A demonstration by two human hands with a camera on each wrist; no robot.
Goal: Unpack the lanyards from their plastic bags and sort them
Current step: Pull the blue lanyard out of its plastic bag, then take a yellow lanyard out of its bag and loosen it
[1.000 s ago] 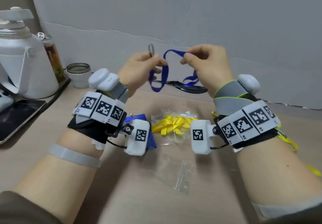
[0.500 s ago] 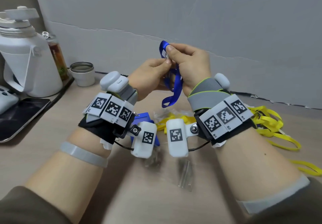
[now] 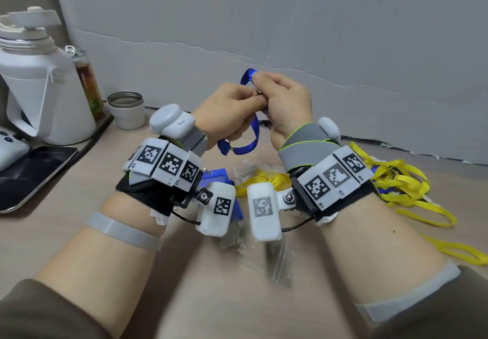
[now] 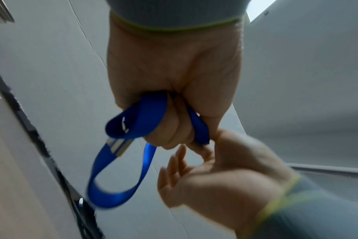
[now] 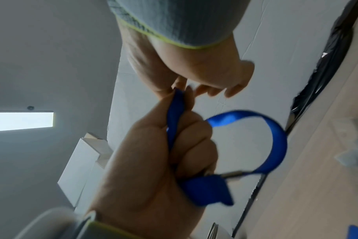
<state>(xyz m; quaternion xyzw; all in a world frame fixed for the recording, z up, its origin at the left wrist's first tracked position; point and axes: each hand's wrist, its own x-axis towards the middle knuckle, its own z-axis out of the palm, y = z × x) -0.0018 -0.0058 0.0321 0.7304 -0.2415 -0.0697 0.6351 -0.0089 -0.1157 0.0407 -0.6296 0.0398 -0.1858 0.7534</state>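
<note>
A blue lanyard (image 3: 247, 147) hangs between both hands above the table. My left hand (image 3: 245, 101) grips it in a fist, with a loop and a metal crimp (image 4: 118, 145) hanging below the fingers. My right hand (image 3: 261, 82) pinches a short fold of the strap (image 5: 177, 100) at the top, right against the left hand. A yellow lanyard in a clear bag (image 3: 264, 180) lies under the wrists. Loose yellow lanyards (image 3: 396, 180) are piled at the right. A blue packet (image 3: 216, 177) lies beneath the left wrist.
Empty clear bags (image 3: 280, 262) lie near the front between my forearms. At the left stand a white jug (image 3: 39, 95), a bottle (image 3: 87, 82), a metal cup (image 3: 126, 109) and a dark tablet (image 3: 31, 169). A grey board wall (image 3: 343, 35) closes the back.
My hands have come together from being spread apart. The blue strap is now folded between them and its hanging loop is drawn up shorter.
</note>
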